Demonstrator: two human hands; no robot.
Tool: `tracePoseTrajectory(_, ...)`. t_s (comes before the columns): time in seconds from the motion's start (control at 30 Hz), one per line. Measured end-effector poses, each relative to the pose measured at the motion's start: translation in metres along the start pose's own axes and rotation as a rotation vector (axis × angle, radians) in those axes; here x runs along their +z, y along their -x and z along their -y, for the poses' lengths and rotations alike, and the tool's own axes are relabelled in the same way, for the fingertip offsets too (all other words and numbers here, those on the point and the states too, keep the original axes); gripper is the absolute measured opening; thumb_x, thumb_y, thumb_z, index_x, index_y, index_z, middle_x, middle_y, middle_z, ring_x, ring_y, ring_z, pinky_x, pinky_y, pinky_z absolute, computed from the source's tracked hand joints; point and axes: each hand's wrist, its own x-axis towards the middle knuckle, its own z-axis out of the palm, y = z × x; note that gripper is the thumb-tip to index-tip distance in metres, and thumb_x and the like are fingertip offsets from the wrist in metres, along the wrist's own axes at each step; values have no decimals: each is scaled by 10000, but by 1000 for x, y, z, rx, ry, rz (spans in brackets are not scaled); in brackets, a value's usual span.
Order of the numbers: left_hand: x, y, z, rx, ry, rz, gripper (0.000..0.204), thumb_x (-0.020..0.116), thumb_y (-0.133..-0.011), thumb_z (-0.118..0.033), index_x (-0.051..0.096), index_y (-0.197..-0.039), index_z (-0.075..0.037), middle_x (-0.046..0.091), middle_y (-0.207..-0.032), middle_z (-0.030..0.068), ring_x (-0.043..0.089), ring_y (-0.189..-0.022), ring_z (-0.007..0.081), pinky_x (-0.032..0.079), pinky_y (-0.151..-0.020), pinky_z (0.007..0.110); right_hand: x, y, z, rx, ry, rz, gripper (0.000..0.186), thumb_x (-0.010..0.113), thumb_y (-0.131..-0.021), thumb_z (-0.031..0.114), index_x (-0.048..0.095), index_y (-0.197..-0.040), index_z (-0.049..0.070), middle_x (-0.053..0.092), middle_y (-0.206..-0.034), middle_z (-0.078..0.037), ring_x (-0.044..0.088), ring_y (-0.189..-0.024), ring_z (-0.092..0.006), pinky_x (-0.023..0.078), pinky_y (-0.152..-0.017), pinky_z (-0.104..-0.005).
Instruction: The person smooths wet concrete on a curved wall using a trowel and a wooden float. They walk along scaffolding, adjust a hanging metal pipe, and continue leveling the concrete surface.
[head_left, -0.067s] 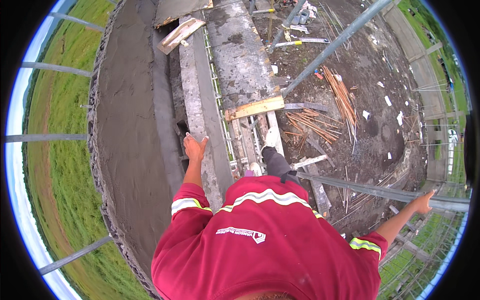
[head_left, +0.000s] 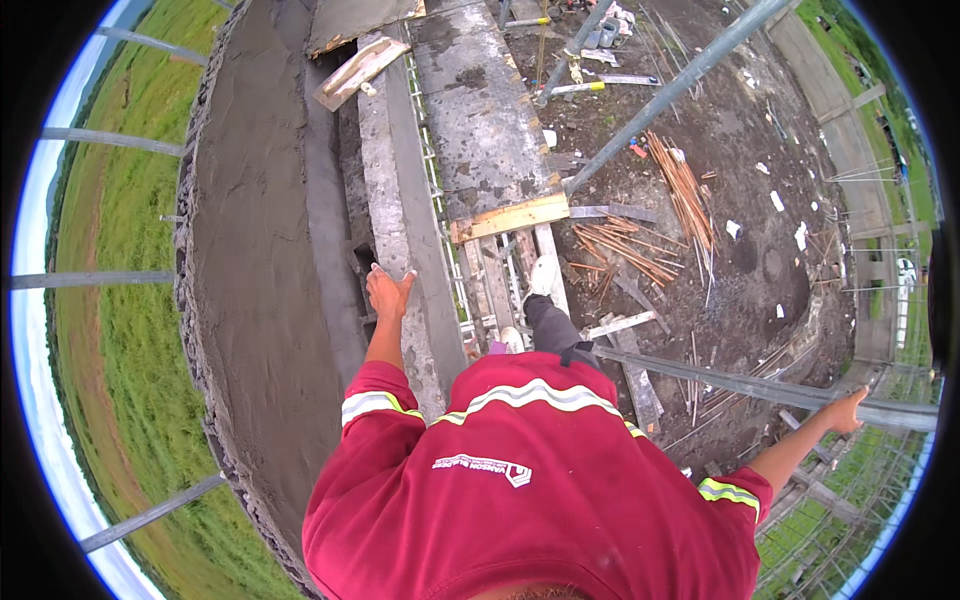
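Note:
My left hand rests on the top of a narrow concrete ledge, its fingers apart and holding nothing. Out to the far right, my right hand grips a grey metal scaffold pipe; part of its fingers is hidden. Ahead of my left hand, a wooden float lies across the ledge and a dark gap. Left of that gap runs a broad strip of smoothed wet mortar. One of my shoes stands on narrow scaffold planks below me.
Past a pale timber crosspiece stretches a stained walkway board. A diagonal metal pipe rises at its right. Down on the ground lie rusty rods and scattered scraps. Grass shows far below, beyond the rough left edge.

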Motion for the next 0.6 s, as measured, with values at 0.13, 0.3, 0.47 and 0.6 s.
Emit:
tracePoseTrajectory(0.13, -4, -43, -24, -102, -166, 212, 1083, 815, -730, -547, 325, -1495, 43, 453, -1419, 232, 473, -1307, 390, 455, -1051, 489, -15, 8, 1, 21, 70, -14, 1230, 742, -644, 784, 462, -1307, -212, 546, -1262, -407, 571, -1172, -489, 475, -1024, -523)
tracePoseTrajectory(0.3, -3, -50, -31, -123, -265, 280, 1083, 825, -744, -510, 295, -1506, 46, 448, -1403, 234, 478, -1301, 391, 465, -1050, 464, -15, 31, 6, 104, 52, -204, 1182, 710, -697, 783, 433, -1348, -165, 554, -1239, -397, 569, -1176, -480, 481, -998, -544)
tracePoseTrajectory(0.47, 2, -51, -27, -129, -263, 280, 1118, 836, -724, -521, 273, -1510, 41, 433, -1437, 229, 483, -1306, 399, 482, -1033, 465, 33, 140, 44, -356, 120, -217, 839, 631, -872, 572, 445, -1417, -40, 581, -1286, -291, 556, -1232, -402, 419, -1057, -503)
tracePoseTrajectory(0.6, -25, -73, -63, -267, -384, 511, 1000, 773, -772, -573, 390, -1480, 21, 414, -1483, 249, 455, -1333, 415, 432, -1077, 482, 88, 370, 136, 174, -456, 1333, 595, 482, -1042, 430, 439, -1467, 16, 568, -1400, -196, 519, -1321, -319, 336, -1132, -470)
